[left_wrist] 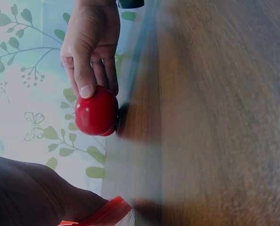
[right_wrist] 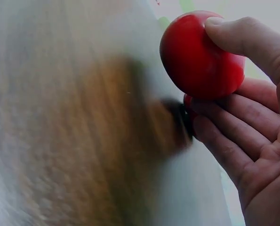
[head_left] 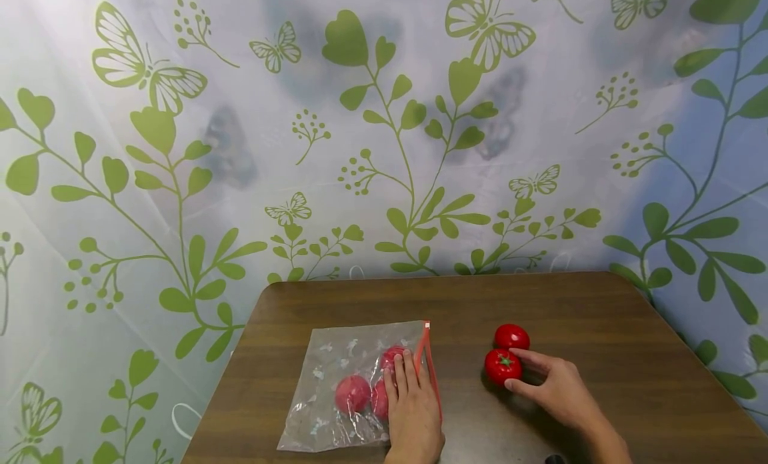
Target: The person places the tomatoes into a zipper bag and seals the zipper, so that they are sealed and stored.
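Observation:
On the table's left part lies a clear zip bag (head_left: 327, 357) with a red slider strip (head_left: 427, 357) on its right side. Inside it are three round red things, one of them (head_left: 353, 393) fully in sight and the others partly under the fingers. My left hand (head_left: 415, 411) rests flat on the bag with straight fingers. With thumb and fingers my right hand (head_left: 561, 391) holds a shiny red tomato (head_left: 503, 367) with a green star-shaped top. Just behind it sits a second red tomato (head_left: 513, 337), mostly hidden in the right wrist view.
The brown wooden table (head_left: 468, 297) has rounded far corners. Behind it hangs a pale curtain (head_left: 372, 237) with green leaves and butterflies. A small dark object (head_left: 555, 459) shows at the bottom edge of the head view.

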Demonstrator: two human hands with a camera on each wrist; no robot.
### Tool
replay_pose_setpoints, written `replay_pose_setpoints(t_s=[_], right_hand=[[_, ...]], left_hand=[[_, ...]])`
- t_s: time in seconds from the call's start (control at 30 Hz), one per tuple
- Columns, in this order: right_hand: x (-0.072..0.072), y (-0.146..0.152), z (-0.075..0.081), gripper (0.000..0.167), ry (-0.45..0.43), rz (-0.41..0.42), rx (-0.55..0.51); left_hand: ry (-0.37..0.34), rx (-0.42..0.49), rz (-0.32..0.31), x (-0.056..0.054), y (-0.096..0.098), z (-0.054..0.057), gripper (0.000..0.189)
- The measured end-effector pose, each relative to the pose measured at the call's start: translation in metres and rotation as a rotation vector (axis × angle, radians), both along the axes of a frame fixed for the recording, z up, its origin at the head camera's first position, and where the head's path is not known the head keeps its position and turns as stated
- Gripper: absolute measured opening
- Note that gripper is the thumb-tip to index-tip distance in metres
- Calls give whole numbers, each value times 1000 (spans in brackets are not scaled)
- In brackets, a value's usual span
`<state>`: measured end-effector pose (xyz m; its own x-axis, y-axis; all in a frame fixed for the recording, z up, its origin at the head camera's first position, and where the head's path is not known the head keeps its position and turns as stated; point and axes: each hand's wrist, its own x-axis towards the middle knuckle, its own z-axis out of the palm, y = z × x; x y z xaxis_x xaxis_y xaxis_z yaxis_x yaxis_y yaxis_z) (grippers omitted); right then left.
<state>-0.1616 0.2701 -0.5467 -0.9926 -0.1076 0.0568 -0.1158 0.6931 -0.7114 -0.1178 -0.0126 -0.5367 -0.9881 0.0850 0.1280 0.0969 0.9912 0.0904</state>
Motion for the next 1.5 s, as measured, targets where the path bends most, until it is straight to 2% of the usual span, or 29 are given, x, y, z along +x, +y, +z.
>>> replay_pose_setpoints(t_s=[0.17,0.43,0.77,1.13,1.5], right_hand=[[1,0,8,70,-1,19,-6],[-1,-5,18,68,28,55,5],[-4,-15,26,64,34,93,-16],[-12,-32,28,62,57,134,-68],[-21,-53,26,60,53,185,-122]], left_hand=[[-9,4,3,0,0,0,115],[24,-10,-3,1,0,1,111],[-3,-7,-6,1,0,2,112],[-12,-10,2,1,1,2,111],[-79,-2,10,-2,1,3,116]])
